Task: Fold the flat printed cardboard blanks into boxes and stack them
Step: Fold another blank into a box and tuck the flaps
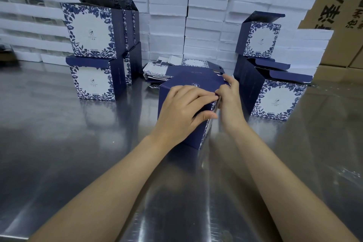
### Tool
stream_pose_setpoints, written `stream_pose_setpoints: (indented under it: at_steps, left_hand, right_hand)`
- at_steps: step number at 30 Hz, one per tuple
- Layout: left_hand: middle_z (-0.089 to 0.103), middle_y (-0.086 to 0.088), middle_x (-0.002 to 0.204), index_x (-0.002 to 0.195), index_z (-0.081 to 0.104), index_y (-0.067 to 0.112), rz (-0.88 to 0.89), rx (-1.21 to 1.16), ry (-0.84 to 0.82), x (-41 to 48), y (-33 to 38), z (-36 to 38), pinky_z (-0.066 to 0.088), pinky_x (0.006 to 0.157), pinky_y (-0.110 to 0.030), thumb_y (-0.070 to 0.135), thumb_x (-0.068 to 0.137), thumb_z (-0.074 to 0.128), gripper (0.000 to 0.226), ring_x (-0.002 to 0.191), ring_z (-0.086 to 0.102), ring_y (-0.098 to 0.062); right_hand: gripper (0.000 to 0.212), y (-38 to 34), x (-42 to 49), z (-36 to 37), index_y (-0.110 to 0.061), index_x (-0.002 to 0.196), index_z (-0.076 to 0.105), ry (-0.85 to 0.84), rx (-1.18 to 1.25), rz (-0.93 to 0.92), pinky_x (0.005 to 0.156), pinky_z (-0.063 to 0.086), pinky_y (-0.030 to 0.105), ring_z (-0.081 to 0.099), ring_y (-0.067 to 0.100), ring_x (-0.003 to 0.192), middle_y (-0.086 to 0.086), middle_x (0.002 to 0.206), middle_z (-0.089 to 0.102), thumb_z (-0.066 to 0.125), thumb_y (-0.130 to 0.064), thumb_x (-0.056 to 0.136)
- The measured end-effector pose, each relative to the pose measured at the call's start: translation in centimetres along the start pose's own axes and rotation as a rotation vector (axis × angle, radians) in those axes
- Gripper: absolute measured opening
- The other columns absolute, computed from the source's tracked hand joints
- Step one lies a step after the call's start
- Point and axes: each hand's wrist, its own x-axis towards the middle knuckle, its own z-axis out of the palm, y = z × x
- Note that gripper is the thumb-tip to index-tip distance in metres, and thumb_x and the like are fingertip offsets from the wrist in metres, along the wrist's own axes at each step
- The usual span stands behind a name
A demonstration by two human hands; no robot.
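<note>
A dark blue box with a white floral panel (193, 84) stands on the steel table (78, 143) in the middle of the view. My left hand (182, 112) lies over its near top edge, fingers curled onto the right corner and thumb against the side. My right hand (228, 98) grips the same corner from the right side, fingers on the top flap. Behind the box lies a pile of flat printed blanks (163, 70). Folded boxes are stacked two high at the left (92, 53) and at the right (275, 96).
A wall of white flat packages (206, 15) runs along the back of the table. Brown shipping cartons (343, 6) with black print stand at the far right. The steel surface reflects the boxes near me.
</note>
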Motion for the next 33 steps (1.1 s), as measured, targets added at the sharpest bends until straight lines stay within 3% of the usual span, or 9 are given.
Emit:
stream_pose_setpoints:
  at_steps: [4,9,15,25,29,33]
  left_hand:
    - [0.072,0.004,0.105,0.103,0.074,0.013,0.022,0.005,0.030,0.2,0.3,0.1,0.039,0.089,-0.033,0.042,0.085,0.065,0.035,0.096,0.066,-0.020]
    - [0.072,0.003,0.104,0.101,0.075,0.013,0.045,0.018,0.038,0.3,0.6,0.2,0.040,0.088,-0.033,0.042,0.085,0.065,0.035,0.094,0.067,-0.021]
    - [0.073,0.003,0.103,0.100,0.076,0.013,0.045,0.037,0.053,0.3,0.8,0.2,0.040,0.088,-0.033,0.042,0.086,0.063,0.035,0.094,0.067,-0.021]
    - [0.073,0.003,0.102,0.099,0.076,0.014,0.112,0.091,0.079,0.5,1.3,0.7,0.040,0.088,-0.033,0.042,0.087,0.063,0.034,0.092,0.068,-0.021]
    - [0.073,0.003,0.101,0.098,0.076,0.014,0.127,0.100,0.091,0.5,1.4,0.8,0.040,0.087,-0.033,0.042,0.088,0.062,0.033,0.091,0.069,-0.021]
    - [0.073,0.004,0.102,0.098,0.076,0.014,0.150,0.096,0.106,0.6,1.4,0.9,0.039,0.087,-0.033,0.041,0.088,0.062,0.032,0.091,0.069,-0.020]
  right_hand:
    - [0.047,-0.5,-0.1,0.1,-0.027,0.121,0.050,0.071,0.009,0.007,0.072,0.037,0.027,0.046,0.007,0.070,-0.011,0.071,0.049,0.042,-0.029,0.074]
    - [0.038,-0.8,0.2,-0.4,-0.023,0.125,0.049,0.083,-0.006,0.019,0.065,0.039,0.022,0.046,-0.001,0.055,-0.020,0.054,0.051,0.041,-0.014,0.089]
    - [0.028,-1.0,0.1,0.0,-0.023,0.112,0.053,0.125,0.003,0.008,0.070,0.038,0.023,0.044,0.007,0.069,-0.007,0.079,0.047,0.038,-0.011,0.091]
    - [0.032,-0.7,0.8,-0.4,-0.016,0.110,0.061,0.211,0.066,0.007,0.062,0.040,0.011,0.048,-0.003,0.065,-0.011,0.086,0.055,0.036,-0.008,0.093]
    - [0.031,-0.6,1.1,-0.4,-0.015,0.108,0.062,0.225,0.080,0.013,0.064,0.042,0.009,0.049,0.002,0.075,-0.009,0.091,0.055,0.036,-0.008,0.094]
    - [0.029,-0.6,1.1,-0.7,-0.010,0.103,0.066,0.230,0.080,-0.018,0.068,0.043,0.009,0.056,-0.007,0.076,-0.007,0.093,0.061,0.038,-0.007,0.096]
